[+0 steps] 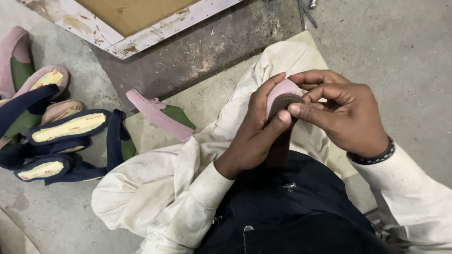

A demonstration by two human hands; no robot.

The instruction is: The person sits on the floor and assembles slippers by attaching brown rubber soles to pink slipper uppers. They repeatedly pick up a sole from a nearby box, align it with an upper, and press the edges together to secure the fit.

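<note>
I hold a small pink shoe (282, 94) with a dark inner lining up in front of my chest, toe end upward. My left hand (254, 134) wraps the shoe from the left, its thumb pressing near the opening. My right hand (341, 110) grips the shoe from the right, index finger and thumb pinching the upper edge. A dark beaded bracelet (372, 157) sits on my right wrist. The lower part of the shoe is hidden behind my hands.
A pink shoe with green lining (160, 115) lies on the floor beside my knee. A pile of navy and pink shoes with yellow insoles (52, 131) is at the left. A white-framed board (132, 23) leans at the top. Cardboard (212, 94) lies under me.
</note>
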